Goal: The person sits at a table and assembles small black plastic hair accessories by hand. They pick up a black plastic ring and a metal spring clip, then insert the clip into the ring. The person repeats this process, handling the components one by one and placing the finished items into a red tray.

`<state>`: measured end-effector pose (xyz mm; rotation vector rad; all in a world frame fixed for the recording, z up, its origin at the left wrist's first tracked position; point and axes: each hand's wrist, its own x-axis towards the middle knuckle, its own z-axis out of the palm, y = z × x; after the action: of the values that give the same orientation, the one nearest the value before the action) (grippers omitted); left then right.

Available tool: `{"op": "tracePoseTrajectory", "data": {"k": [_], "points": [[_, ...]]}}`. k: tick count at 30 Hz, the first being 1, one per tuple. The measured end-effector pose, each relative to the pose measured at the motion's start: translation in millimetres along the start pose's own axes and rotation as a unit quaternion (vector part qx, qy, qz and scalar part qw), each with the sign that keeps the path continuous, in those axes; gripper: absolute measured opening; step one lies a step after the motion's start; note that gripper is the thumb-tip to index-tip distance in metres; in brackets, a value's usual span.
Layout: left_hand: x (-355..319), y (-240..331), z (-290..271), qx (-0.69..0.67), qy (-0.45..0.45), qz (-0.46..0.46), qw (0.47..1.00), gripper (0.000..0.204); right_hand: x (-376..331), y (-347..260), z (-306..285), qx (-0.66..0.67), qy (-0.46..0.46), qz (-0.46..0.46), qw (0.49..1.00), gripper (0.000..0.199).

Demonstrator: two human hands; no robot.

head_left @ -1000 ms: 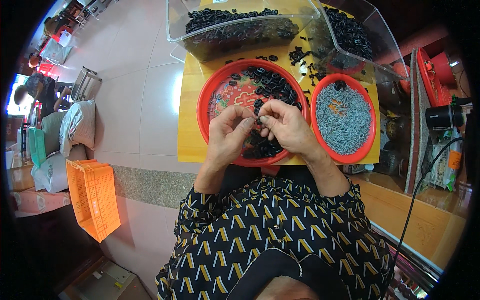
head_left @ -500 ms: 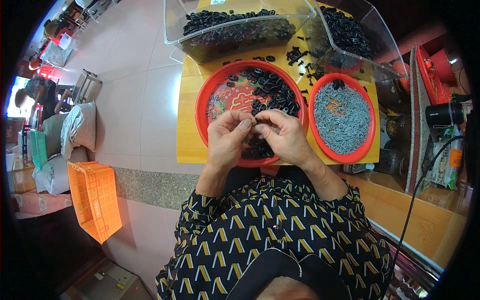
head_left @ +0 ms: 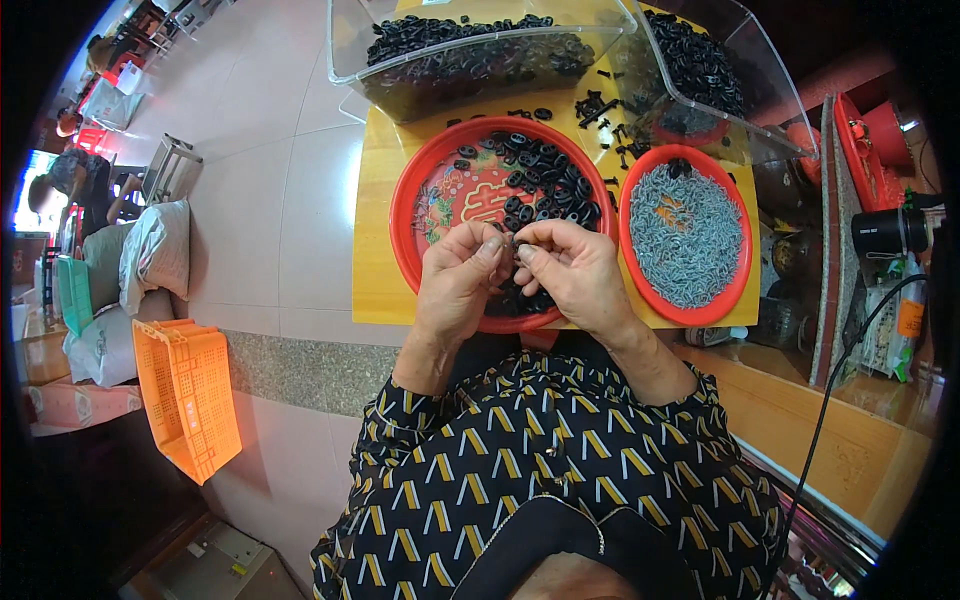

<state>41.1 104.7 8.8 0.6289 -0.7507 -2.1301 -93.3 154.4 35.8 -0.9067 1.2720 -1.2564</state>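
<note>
Both hands meet over the near half of a round red tray point(head_left: 404, 232) that holds many small black oval parts with holes point(head_left: 572, 185). My left hand point(head_left: 462, 275) is closed in a pinch, its thumb and forefinger beside those of my right hand. Between thumb and fingers my right hand point(head_left: 572, 268) pinches a small black part point(head_left: 517, 243), mostly covered by the fingertips. What the left fingertips hold, if anything, is too small to make out. To the right, a second red tray point(head_left: 625, 225) is full of small grey metal screws point(head_left: 690, 240).
Two clear plastic bins point(head_left: 345, 60) of black parts stand at the back of the yellow table point(head_left: 378, 270). Loose black pieces point(head_left: 595, 108) lie between bins and trays. An orange crate point(head_left: 190, 400) sits on the floor at left. Further off a person point(head_left: 80, 185) sits near stuffed sacks point(head_left: 155, 255).
My hands stay together over the tray, with the fingers shifted slightly around the small part. The right thumb now sits a little higher.
</note>
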Motion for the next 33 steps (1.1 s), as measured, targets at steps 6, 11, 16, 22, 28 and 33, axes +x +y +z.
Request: {"op": "tracePoseTrajectory", "data": {"k": [6, 11, 16, 22, 28, 33], "points": [[-2.1, 0.5, 0.5, 0.018, 0.0, 0.002, 1.0, 0.009, -1.6, -2.6, 4.3, -0.008, 0.018, -0.007, 1.0, 0.013], [-2.6, -0.6, -0.5, 0.04, -0.004, 0.011, 0.999, 0.009, -2.3, -2.2, 5.3, -0.028, 0.024, 0.001, 0.999, 0.01], [-2.5, -1.9, -1.4, 0.052, -0.013, 0.021, 0.998, 0.009, -3.5, -3.8, 5.4, -0.04, 0.025, 0.001, 0.999, 0.009], [-3.6, -4.5, -3.4, 0.149, 0.014, 0.039, 0.988, 0.01, -1.9, -3.8, 4.6, -0.074, 0.02, -0.004, 0.997, 0.01], [-3.9, -5.4, 2.1, 0.217, 0.017, 0.048, 0.975, 0.011, 0.2, -4.1, 0.2, -0.057, 0.007, 0.015, 0.998, 0.009], [-2.6, -6.3, -0.3, 0.218, 0.026, 0.042, 0.975, 0.011, 5.5, -1.4, -1.3, -0.035, 0.01, 0.021, 0.999, 0.007]]}}
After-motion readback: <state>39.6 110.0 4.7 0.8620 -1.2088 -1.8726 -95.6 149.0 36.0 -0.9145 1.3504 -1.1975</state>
